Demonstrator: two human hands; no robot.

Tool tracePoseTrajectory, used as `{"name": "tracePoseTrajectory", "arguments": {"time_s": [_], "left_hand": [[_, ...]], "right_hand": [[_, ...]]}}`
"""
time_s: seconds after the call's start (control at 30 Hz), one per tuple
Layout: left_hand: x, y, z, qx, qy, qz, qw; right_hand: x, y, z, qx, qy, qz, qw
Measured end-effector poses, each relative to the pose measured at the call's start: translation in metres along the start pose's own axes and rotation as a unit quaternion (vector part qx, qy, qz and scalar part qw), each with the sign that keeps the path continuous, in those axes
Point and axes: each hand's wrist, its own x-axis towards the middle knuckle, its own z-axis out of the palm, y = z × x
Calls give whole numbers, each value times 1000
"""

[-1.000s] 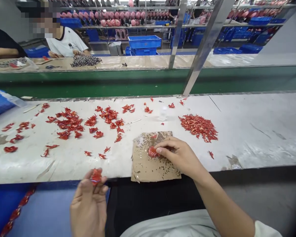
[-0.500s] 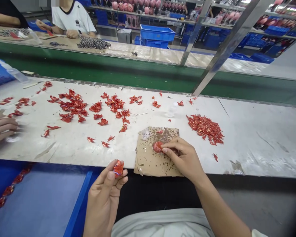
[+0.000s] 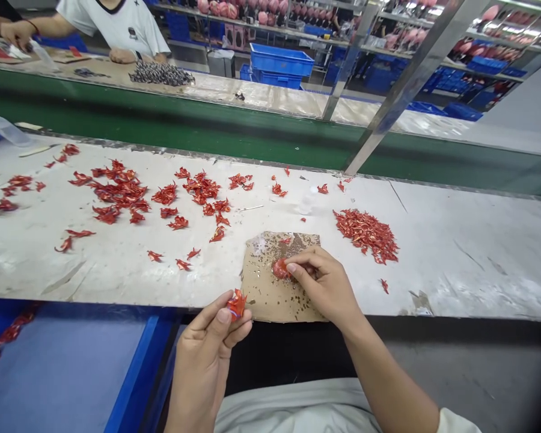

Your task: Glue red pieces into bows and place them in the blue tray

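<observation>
My left hand (image 3: pixel 210 352) is closed around a shiny red pointed piece (image 3: pixel 237 304) with a blue-violet glint, held up just off the near edge of the table. My right hand (image 3: pixel 327 285) reaches over a piece of cardboard (image 3: pixel 268 304) spotted with dark and shiny marks. Its thumb and forefinger are pinched together at the edge of a round, glossy red patch (image 3: pixel 279 269) on the card. Anything between those fingertips is too small or hidden to name. A small red scrap (image 3: pixel 285 240) lies near the card's far edge.
A dense heap of small red pieces (image 3: pixel 365 233) lies right of the card. Looser clusters of red pieces (image 3: pixel 119 191) spread across the left. A blue bin (image 3: pixel 133 367) is below the table at left. A metal post (image 3: pixel 379 129) rises at the back; a co-worker (image 3: pixel 117 30) sits opposite.
My left hand has moved right with the red piece, closer to the card, and the piece has turned. My right hand stays at the red patch. Another person's hand at the left has left view.
</observation>
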Motion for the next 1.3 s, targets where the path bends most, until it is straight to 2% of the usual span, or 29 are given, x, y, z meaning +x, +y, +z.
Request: {"name": "tracePoseTrajectory", "arguments": {"time_s": [0.27, 0.4, 0.47, 0.6, 0.73, 0.93, 1.07, 1.17, 1.3], "left_hand": [[1, 1, -1, -23, 0, 9, 1000], [1, 0, 0, -19, -19, -14, 1000], [-1, -2, 3, -1, -53, -48, 997], [-7, -9, 13, 15, -127, -98, 987], [-11, -17, 19, -2, -184, -115, 976], [-14, -24, 19, -8, -192, -119, 974], [-14, -28, 18, -8, -196, -114, 974], [-14, -29, 14, -8, -191, -102, 976], [-14, -26, 7, -2, -195, -87, 977]], "right_hand": [[-11, 6, 1, -46, 30, -76, 996], [-22, 2, -2, -66, 11, -130, 989], [-28, -4, -2, -31, -23, -137, 990], [-36, -19, 2, 117, -89, -139, 979], [-39, -23, 7, 155, -120, -142, 970], [-43, -16, 7, 170, -133, -100, 971], [-48, -13, 14, 191, -123, -85, 970], [-54, -13, 23, 185, -89, -78, 976], [-64, -16, 36, 141, -42, -112, 983]]}}
